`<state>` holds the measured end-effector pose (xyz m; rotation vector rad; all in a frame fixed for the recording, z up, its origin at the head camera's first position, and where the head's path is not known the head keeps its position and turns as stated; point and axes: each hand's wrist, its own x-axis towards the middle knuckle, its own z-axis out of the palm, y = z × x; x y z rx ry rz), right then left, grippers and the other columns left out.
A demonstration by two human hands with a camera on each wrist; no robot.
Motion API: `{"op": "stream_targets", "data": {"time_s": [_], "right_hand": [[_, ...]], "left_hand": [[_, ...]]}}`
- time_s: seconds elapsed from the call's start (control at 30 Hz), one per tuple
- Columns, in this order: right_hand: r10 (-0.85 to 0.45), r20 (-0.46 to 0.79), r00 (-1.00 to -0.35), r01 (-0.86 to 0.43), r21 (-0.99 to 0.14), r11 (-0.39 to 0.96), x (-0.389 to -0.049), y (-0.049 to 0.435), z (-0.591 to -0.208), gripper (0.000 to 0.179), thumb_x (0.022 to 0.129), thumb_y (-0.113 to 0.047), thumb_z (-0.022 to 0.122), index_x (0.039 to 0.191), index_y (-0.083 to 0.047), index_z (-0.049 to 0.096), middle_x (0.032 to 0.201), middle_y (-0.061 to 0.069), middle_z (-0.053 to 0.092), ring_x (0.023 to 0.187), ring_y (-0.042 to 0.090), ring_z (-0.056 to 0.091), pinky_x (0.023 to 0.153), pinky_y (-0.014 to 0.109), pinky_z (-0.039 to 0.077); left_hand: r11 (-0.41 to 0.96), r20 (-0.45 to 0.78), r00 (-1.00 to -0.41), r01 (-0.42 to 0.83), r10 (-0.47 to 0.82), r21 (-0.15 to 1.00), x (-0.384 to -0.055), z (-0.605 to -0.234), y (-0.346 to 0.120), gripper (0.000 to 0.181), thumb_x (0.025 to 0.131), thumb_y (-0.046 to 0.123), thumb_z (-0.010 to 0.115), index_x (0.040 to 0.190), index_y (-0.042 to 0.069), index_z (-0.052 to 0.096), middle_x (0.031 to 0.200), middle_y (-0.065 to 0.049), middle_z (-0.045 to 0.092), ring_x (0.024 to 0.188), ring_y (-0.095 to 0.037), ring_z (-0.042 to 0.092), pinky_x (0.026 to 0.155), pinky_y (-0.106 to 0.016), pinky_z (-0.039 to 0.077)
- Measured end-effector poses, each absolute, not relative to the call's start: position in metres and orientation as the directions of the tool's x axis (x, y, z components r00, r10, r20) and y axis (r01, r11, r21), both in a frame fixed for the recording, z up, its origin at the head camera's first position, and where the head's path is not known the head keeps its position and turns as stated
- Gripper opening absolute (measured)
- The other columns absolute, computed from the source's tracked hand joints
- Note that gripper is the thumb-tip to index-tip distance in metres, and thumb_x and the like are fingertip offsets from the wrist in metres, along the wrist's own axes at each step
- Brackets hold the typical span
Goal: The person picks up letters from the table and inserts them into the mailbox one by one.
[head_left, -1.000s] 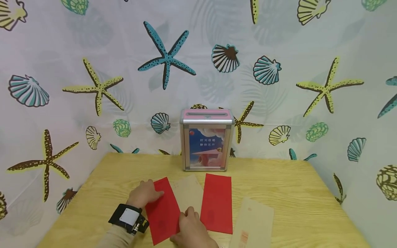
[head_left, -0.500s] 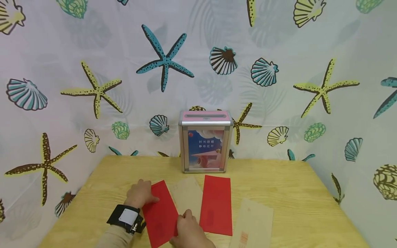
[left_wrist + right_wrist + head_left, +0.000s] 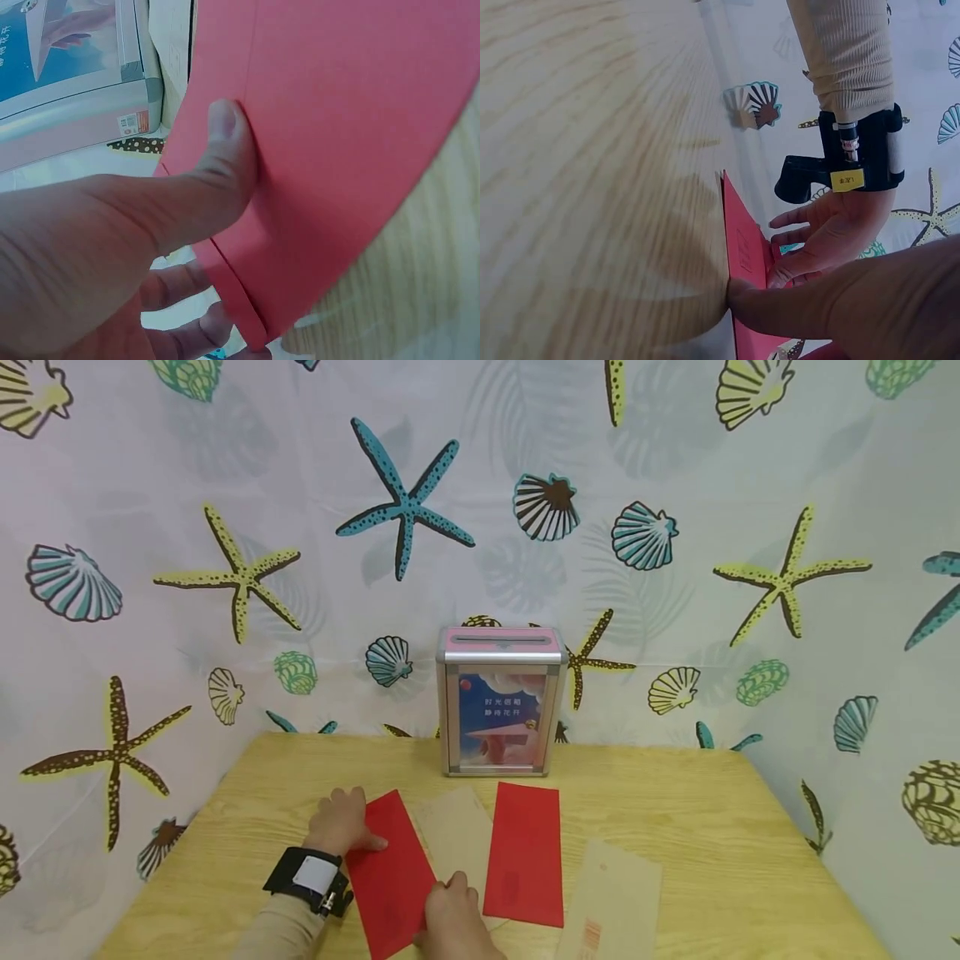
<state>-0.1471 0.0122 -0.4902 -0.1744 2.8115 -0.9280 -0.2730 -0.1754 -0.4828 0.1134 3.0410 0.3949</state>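
Note:
My left hand (image 3: 341,824) holds a red envelope (image 3: 393,889) near its upper left edge. In the left wrist view, the thumb (image 3: 225,142) presses on the red paper while the other fingers lie behind its edge. Lower down, my right hand (image 3: 455,920) grips the same envelope at its right edge. The right wrist view has that thumb (image 3: 772,307) against the envelope's edge, with the left hand (image 3: 832,236) beyond. A second red envelope (image 3: 525,856) lies flat to the right, and a tan envelope (image 3: 456,831) lies between the two red ones.
Another tan envelope (image 3: 615,893) with an orange print lies at the right front. At the back of the wood-grain table (image 3: 720,827) stands a silver-framed letter box (image 3: 501,718) with a slot in its pink top. A shell-and-starfish curtain (image 3: 570,427) hangs behind.
Both hands and the red envelope between them have shifted slightly to the left. The other envelopes and the letter box stay where they were.

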Motion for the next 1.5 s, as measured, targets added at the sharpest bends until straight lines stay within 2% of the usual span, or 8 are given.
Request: {"op": "stream_targets", "data": {"time_s": [0.17,0.33,0.47,0.7,0.87,1.03,1.3,1.5], "right_hand": [[-0.136,-0.131,-0.982,-0.028,-0.611,0.791,-0.152,0.012,-0.488,0.042,0.068,-0.007,0.085,0.096,0.008,0.057,0.095,0.017,0.042,0.079,0.036,0.046,0.067,0.050,0.051],[-0.112,-0.115,-0.987,-0.019,-0.613,0.790,-0.155,0.014,-0.488,0.054,0.065,-0.009,0.088,0.102,0.010,0.054,0.095,0.018,0.043,0.078,0.037,0.048,0.064,0.052,0.051],[-0.134,-0.171,-0.976,-0.006,-0.596,0.803,-0.156,0.017,-0.493,0.060,0.066,-0.020,0.090,0.103,0.010,0.053,0.091,0.016,0.046,0.077,0.033,0.051,0.062,0.051,0.051],[-0.161,-0.139,-0.977,-0.034,-0.644,0.764,-0.149,0.025,-0.493,0.027,0.080,-0.018,0.079,0.082,-0.003,0.057,0.073,0.005,0.050,0.068,0.023,0.051,0.059,0.044,0.048],[-0.207,-0.063,-0.976,-0.091,-0.748,0.658,-0.143,0.034,-0.488,0.020,0.086,-0.010,0.073,0.079,-0.011,0.053,0.068,-0.003,0.061,0.059,0.013,0.051,0.053,0.032,0.045],[-0.270,0.066,-0.960,-0.208,-0.817,0.539,-0.142,0.052,-0.484,0.017,0.089,-0.007,0.067,0.078,-0.013,0.055,0.069,-0.004,0.065,0.056,0.006,0.051,0.052,0.024,0.045],[-0.204,0.264,-0.943,-0.328,-0.846,0.421,-0.153,0.073,-0.464,0.012,0.096,-0.006,0.059,0.084,-0.009,0.062,0.068,0.001,0.067,0.060,0.005,0.060,0.049,0.019,0.046],[-0.071,0.387,-0.919,-0.379,-0.820,0.428,-0.164,0.085,-0.450,0.010,0.096,-0.010,0.060,0.087,-0.013,0.062,0.073,0.000,0.070,0.059,0.008,0.060,0.045,0.020,0.042]], "left_hand": [[0.956,-0.057,-0.995,0.058,0.078,0.287,-0.277,-0.482,-0.177,0.062,0.068,0.034,0.088,0.104,-0.006,0.058,0.087,-0.019,0.056,0.081,-0.034,0.055,0.066,-0.048,0.053],[0.866,-0.034,-0.994,0.073,0.103,0.495,-0.281,-0.482,-0.180,0.023,0.086,0.013,0.072,0.098,0.000,0.057,0.079,-0.010,0.058,0.067,-0.022,0.054,0.054,-0.033,0.047],[0.759,0.038,-0.992,0.113,0.116,0.642,-0.282,-0.476,-0.189,0.008,0.089,0.006,0.067,0.091,0.004,0.059,0.077,-0.008,0.058,0.064,-0.018,0.052,0.054,-0.029,0.044],[0.622,0.212,-0.935,0.347,0.283,0.702,-0.277,-0.440,-0.196,0.004,0.093,0.015,0.066,0.092,0.012,0.064,0.075,-0.002,0.061,0.065,-0.019,0.053,0.059,-0.033,0.045],[0.560,0.287,-0.928,0.371,0.235,0.741,-0.266,-0.415,-0.195,0.021,0.092,0.020,0.069,0.112,0.016,0.063,0.096,-0.005,0.068,0.082,-0.021,0.062,0.069,-0.036,0.054],[0.396,0.343,-0.917,0.398,0.204,0.828,-0.254,-0.390,-0.188,0.055,0.092,0.023,0.068,0.141,0.021,0.043,0.107,-0.011,0.069,0.085,-0.023,0.068,0.076,-0.035,0.058],[0.162,0.335,-0.894,0.393,0.297,0.905,-0.239,-0.366,-0.156,0.069,0.094,0.015,0.064,0.151,0.023,0.026,0.117,-0.018,0.065,0.094,-0.026,0.068,0.080,-0.037,0.058],[0.194,0.339,-0.834,0.454,0.435,0.870,-0.230,-0.372,-0.129,0.063,0.092,0.004,0.064,0.147,0.012,0.033,0.120,-0.019,0.063,0.097,-0.026,0.068,0.077,-0.043,0.059]]}}
